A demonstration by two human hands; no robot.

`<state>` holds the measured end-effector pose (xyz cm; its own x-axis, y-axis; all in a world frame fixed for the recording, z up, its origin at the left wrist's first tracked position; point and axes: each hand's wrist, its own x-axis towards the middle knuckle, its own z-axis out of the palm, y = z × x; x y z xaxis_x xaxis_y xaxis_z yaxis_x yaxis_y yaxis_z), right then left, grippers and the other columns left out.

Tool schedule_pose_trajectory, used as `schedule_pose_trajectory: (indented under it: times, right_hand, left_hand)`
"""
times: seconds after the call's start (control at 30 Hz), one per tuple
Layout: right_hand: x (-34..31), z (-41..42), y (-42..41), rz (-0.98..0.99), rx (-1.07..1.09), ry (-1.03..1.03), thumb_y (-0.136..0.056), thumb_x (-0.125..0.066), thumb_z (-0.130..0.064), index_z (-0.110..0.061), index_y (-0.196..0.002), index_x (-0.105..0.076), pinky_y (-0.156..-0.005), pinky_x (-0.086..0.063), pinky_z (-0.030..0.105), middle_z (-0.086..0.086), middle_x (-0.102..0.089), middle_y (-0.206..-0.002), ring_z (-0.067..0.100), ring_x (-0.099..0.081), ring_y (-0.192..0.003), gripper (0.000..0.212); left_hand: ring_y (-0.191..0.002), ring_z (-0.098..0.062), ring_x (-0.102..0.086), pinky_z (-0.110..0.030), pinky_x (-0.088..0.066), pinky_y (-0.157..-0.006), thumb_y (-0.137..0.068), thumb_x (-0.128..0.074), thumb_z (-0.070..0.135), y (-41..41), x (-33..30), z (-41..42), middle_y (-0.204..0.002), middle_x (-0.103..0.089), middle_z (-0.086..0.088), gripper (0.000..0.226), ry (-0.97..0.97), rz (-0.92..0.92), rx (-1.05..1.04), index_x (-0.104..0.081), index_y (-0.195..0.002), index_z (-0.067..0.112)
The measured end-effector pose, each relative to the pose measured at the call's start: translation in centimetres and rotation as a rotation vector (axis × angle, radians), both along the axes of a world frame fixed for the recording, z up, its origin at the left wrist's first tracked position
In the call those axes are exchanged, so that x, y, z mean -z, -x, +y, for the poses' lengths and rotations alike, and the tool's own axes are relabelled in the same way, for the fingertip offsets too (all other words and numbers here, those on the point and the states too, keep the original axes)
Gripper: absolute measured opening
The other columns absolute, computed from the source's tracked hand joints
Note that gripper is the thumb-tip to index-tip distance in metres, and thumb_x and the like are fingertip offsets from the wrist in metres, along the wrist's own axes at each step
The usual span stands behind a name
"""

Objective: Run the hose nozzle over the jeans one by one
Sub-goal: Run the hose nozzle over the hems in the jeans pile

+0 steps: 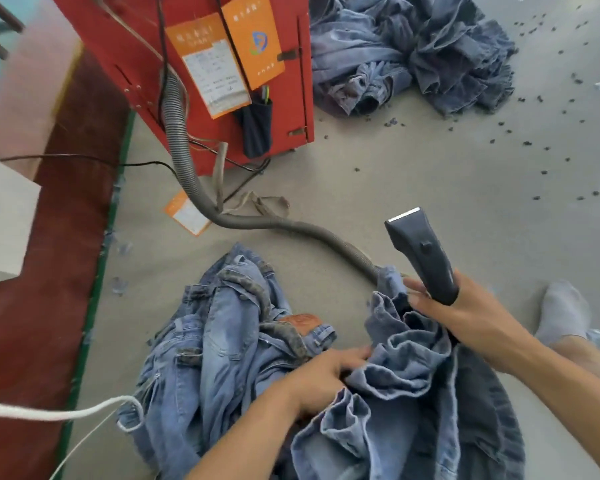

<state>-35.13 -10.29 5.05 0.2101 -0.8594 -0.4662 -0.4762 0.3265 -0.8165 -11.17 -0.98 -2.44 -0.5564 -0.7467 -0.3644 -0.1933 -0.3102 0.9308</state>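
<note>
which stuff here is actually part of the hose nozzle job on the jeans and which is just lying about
Part of the job:
- hose nozzle, held by the right hand
- grey hose
- jeans in front, left hand gripping them
- jeans pile behind

Just lying about:
- orange tag on the floor
- white cord
- dark lint bits
- beige strap

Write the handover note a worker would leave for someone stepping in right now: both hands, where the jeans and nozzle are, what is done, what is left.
Right hand grips the nozzle, its tip raised off the denim.
Left hand grips a fold of the jeans on the floor in front.
The hose runs back to the red machine.
More jeans lie crumpled beside them; a separate heap lies by the machine.
Which pairs are already done cannot be told.
Left: lower the nozzle onto the held pair, then take the others in turn.
</note>
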Motion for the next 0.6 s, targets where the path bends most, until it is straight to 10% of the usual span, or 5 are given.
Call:
schedule_pose_trajectory:
  times: [0.23,0.33,0.43,0.5,0.6]
  right_hand:
    - [1.8,3.1,-1.7,0.330,-0.285,0.072,-0.086,-0.080,-0.017,-0.031,-0.090,-0.061,-0.055,-0.045,0.022,-0.013,-0.069,-0.075,0.011,-0.063,-0.063,0.024]
    - [1.4,2.9,-1.3,0.368,-0.245,0.083,-0.086,-0.081,-0.023,-0.032,-0.093,-0.062,-0.063,-0.051,0.036,-0.005,-0.070,-0.074,0.010,-0.065,-0.063,0.022]
    - [0.9,2.0,-2.2,0.416,-0.203,0.193,-0.087,-0.080,-0.028,-0.033,-0.089,-0.058,-0.058,-0.050,0.037,-0.005,-0.068,-0.068,0.010,-0.062,-0.057,0.023]
    - [0.0,0.7,-3.3,0.421,-0.172,0.257,-0.090,-0.078,-0.034,-0.031,-0.089,-0.058,-0.050,-0.048,0.032,-0.002,-0.066,-0.061,0.009,-0.061,-0.052,0.020]
    - [-1.7,-1.7,-5.8,0.354,-0.170,0.250,-0.088,-0.076,-0.046,-0.028,-0.098,-0.062,-0.057,-0.052,0.036,-0.003,-0.071,-0.071,0.017,-0.067,-0.064,0.025]
  left_hand:
    - [-0.144,-0.035,-0.040,-0.053,-0.032,-0.118,-0.091,-0.069,0.043,-12.6,-1.1,-1.8,-0.158,-0.043,-0.015,0.076,0.141,-1.235,-0.876,-0.040,-0.153,0.010]
    - [-0.147,-0.037,-0.038,-0.046,-0.039,-0.112,-0.088,-0.076,0.051,-16.0,0.6,-0.9,-0.169,-0.021,-0.016,0.120,-0.412,-1.006,-0.719,0.009,-0.163,0.013]
    - [-0.085,-0.023,-0.062,-0.037,-0.041,-0.075,-0.066,-0.074,0.036,-14.2,0.2,1.1,-0.106,-0.065,-0.014,0.038,-0.599,-0.499,-0.814,-0.070,-0.101,0.022]
    - [-0.067,-0.019,-0.046,-0.039,-0.034,-0.070,-0.049,-0.068,0.032,-12.5,-0.2,2.7,-0.080,-0.049,-0.005,0.027,-0.569,-0.235,-0.852,-0.053,-0.071,0.025]
    - [-0.124,-0.020,-0.054,-0.032,-0.041,-0.099,-0.077,-0.065,0.030,-9.4,-2.2,2.8,-0.140,-0.052,0.006,0.072,-0.347,-0.338,-0.505,-0.046,-0.146,0.033]
